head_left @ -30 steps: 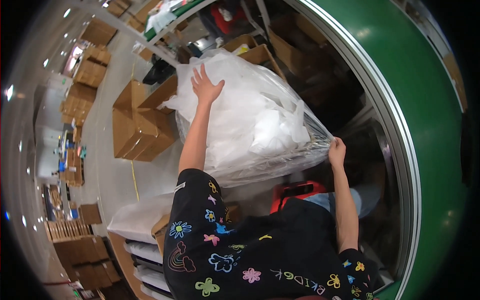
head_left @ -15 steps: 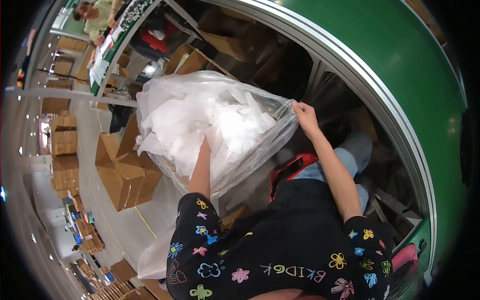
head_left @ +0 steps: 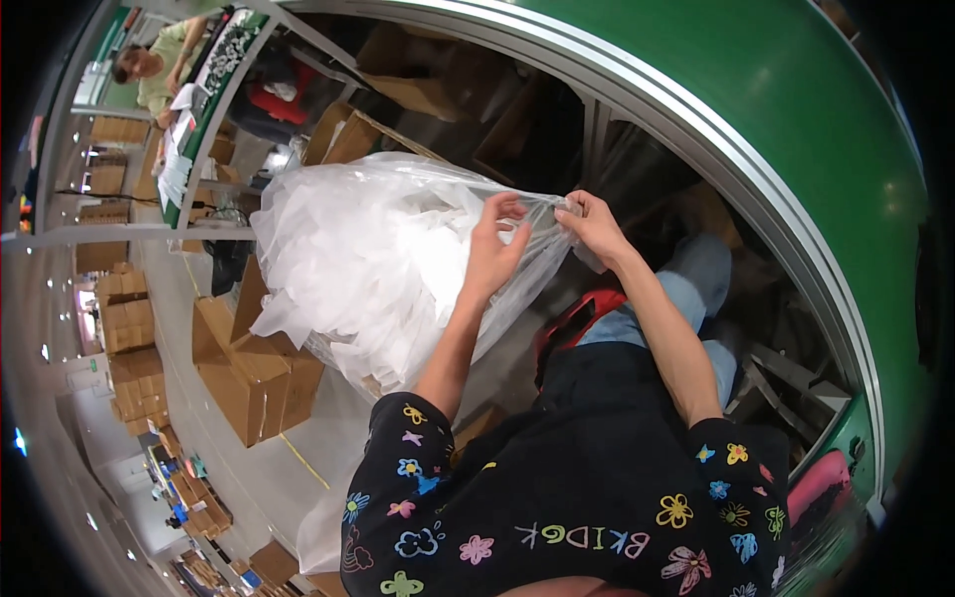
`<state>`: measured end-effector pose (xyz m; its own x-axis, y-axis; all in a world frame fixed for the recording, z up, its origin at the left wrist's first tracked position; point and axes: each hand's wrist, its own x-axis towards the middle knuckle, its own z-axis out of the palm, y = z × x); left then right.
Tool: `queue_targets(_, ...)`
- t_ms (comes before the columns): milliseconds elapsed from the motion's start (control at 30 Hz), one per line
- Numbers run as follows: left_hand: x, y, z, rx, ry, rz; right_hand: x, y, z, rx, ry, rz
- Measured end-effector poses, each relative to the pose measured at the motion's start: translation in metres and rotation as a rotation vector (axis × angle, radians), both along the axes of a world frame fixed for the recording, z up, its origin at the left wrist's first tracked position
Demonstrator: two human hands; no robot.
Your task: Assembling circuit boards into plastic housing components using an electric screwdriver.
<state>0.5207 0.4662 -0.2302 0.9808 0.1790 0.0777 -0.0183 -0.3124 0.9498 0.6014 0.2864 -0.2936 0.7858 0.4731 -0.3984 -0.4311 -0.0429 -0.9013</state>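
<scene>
A large clear plastic bag (head_left: 378, 259) stuffed with white sheets hangs in front of me, above the floor. My right hand (head_left: 595, 225) grips the gathered neck of the bag at its right end. My left hand (head_left: 494, 249) is beside it, fingers curled on the same neck, pinching the plastic. The two hands are almost touching. My black sleeves with coloured flower prints fill the lower middle of the view.
Open brown cardboard boxes (head_left: 254, 368) stand on the grey floor to the left, more stacks (head_left: 124, 318) farther off. A green curved conveyor frame (head_left: 796, 129) arcs across the right. A person (head_left: 159, 70) works at a table far upper left. A red object (head_left: 572, 323) lies below the bag.
My left hand came off the bag's side and moved right to the neck beside my right hand. The bag has swung left and lower in view as my head turned.
</scene>
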Motion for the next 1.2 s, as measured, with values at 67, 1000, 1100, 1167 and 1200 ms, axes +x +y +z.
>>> queue_targets(67,0.01,-0.013,-0.006,-0.004,0.064,-0.021,-0.006,-0.003,0.001,0.032,-0.137,-0.139)
queue_targets(1000,0.044,-0.021,0.0,0.487,-0.395,-0.084,-0.02,-0.053,0.048,0.068,-0.321,-0.352)
queue_targets(1100,0.039,-0.021,-0.011,0.411,-0.457,0.109,-0.015,-0.074,0.047,0.04,-0.375,-0.463)
queue_targets(1167,0.023,-0.015,-0.022,0.236,-0.249,0.135,-0.011,-0.085,0.05,0.039,-0.411,-0.556)
queue_targets(1200,0.013,-0.012,-0.027,0.24,-0.248,0.136,-0.01,-0.089,0.055,0.04,-0.366,-0.574)
